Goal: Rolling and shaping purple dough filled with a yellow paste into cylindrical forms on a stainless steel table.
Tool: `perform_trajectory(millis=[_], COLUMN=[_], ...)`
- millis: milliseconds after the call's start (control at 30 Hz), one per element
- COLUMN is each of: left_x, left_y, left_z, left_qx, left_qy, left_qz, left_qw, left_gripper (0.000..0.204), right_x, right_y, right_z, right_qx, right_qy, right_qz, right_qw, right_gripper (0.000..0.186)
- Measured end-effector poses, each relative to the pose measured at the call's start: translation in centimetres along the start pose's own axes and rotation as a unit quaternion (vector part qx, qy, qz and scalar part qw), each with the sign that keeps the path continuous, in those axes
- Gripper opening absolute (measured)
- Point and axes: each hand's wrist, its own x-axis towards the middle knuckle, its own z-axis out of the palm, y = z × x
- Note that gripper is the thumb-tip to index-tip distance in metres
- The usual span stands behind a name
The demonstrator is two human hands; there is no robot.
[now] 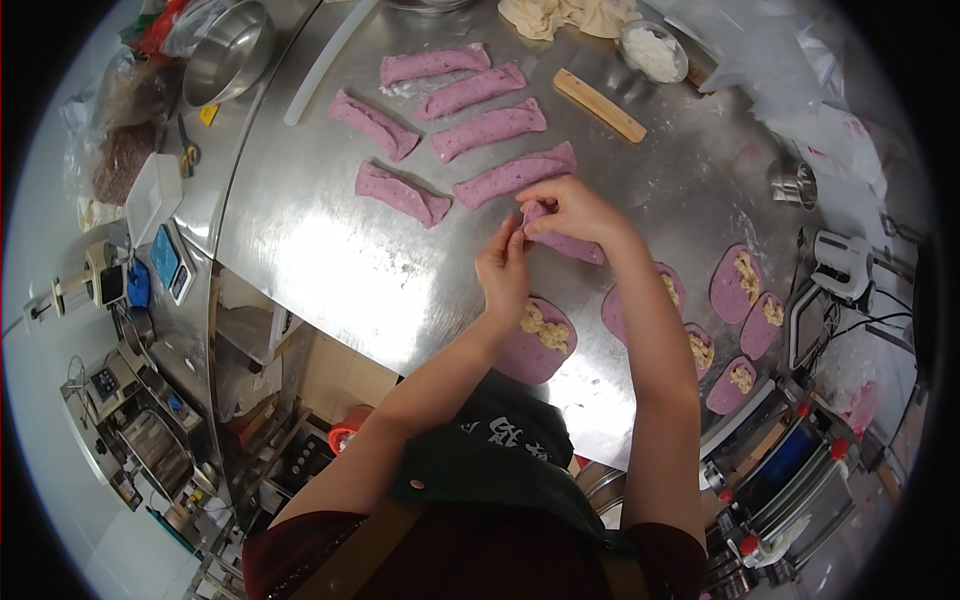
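Both of my hands meet at the left end of a purple speckled dough roll (572, 246) on the steel table. My left hand (503, 268) pinches that end with its fingertips. From above, my right hand (575, 212) closes its thumb and fingers on the same roll, hiding part of it. Several finished-looking purple rolls, among them a long roll (515, 174), lie farther off and to the left. Near the table's front edge sits a flat dough piece (538, 358) topped with a pale yellow, lumpy filling. More flat filled pieces (735, 283) lie to the right, some partly behind my right forearm.
Beyond the rolls lie a wooden bar (600, 105), a bowl of white powder (652, 53) and a cream-coloured soft mass (568, 14). A hand mixer (842, 265) and metal cup (793, 184) stand right. At left are scissors (188, 148), a scale (170, 262) and a steel bowl (230, 52).
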Motion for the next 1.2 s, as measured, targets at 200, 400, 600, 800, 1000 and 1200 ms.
perform_trajectory(millis=[200, 400, 600, 800, 1000, 1200], left_x=[-0.5, 0.8, 5.1, 7.2, 7.0, 5.8], left_y=[0.1, 0.5, 1.4, 3.0, 3.2, 2.8], left_z=[-0.6, -2.1, -1.7, -2.6, -3.4, -2.1], left_qx=[-0.058, 0.057, 0.064, 0.175, 0.175, 0.194], left_qy=[-0.021, -0.103, -0.201, -0.324, -0.314, -0.241], left_qz=[-0.018, 0.013, 0.078, 0.128, 0.076, 0.064], left_qw=[0.998, 0.993, 0.974, 0.921, 0.930, 0.949], left_gripper=[0.027, 0.033, 0.034, 0.043, 0.042, 0.039], right_x=[0.7, -1.3, -5.5, -6.2, -4.9, -4.3], right_y=[0.2, 1.3, 1.7, 1.4, 0.8, 2.0], right_z=[0.0, 0.1, 0.1, 2.6, 4.5, 5.6], right_qx=[-0.102, 0.098, -0.054, -0.155, -0.229, -0.174], right_qy=[-0.084, 0.025, 0.119, 0.238, 0.292, 0.344], right_qz=[0.062, 0.051, 0.079, -0.007, -0.040, -0.013], right_qw=[0.989, 0.994, 0.988, 0.959, 0.928, 0.923], right_gripper=[0.021, 0.034, 0.039, 0.028, 0.018, 0.013])
